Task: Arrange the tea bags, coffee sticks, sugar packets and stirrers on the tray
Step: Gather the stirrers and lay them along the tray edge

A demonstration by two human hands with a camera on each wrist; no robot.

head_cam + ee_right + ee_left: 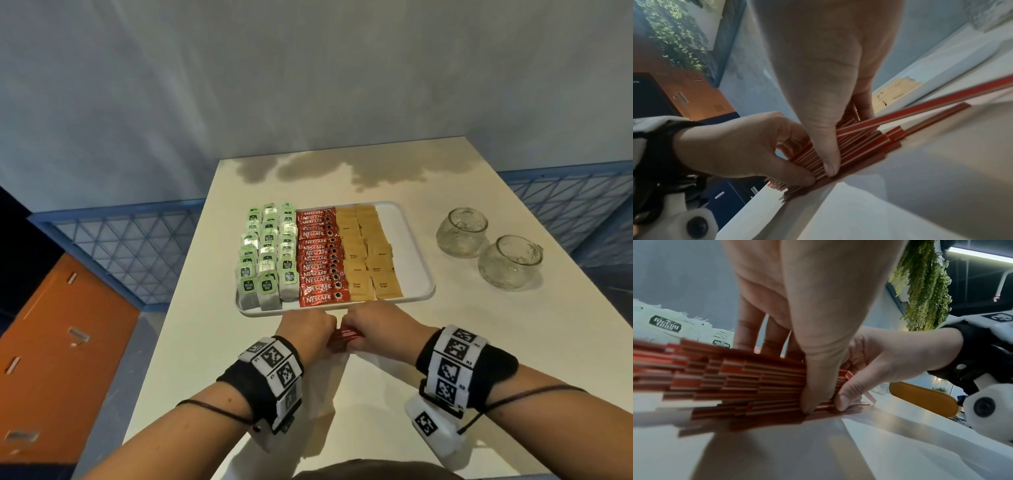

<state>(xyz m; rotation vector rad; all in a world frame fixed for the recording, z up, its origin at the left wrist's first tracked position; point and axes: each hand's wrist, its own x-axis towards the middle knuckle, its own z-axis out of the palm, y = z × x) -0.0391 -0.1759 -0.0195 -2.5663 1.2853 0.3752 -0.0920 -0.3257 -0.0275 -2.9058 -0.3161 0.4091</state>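
A white tray (417, 260) holds rows of green-tagged tea bags (267, 260) on its left, red coffee sticks (320, 260) in the middle and brown sugar packets (368, 253) beside them. A bare strip runs along the tray's right side. Just in front of the tray, my left hand (305, 329) and right hand (376, 329) both grip one bundle of red-and-white stirrers (342, 337) lying on the table. In the wrist views the stirrers (725, 382) (859, 146) sit pinched between thumbs and fingers, their ends uneven and one stick poking out.
Two glass cups (460, 231) (510, 262) stand on the white table (376, 428) right of the tray. The table's left edge drops off beside the tray, with an orange cabinet (61, 342) below.
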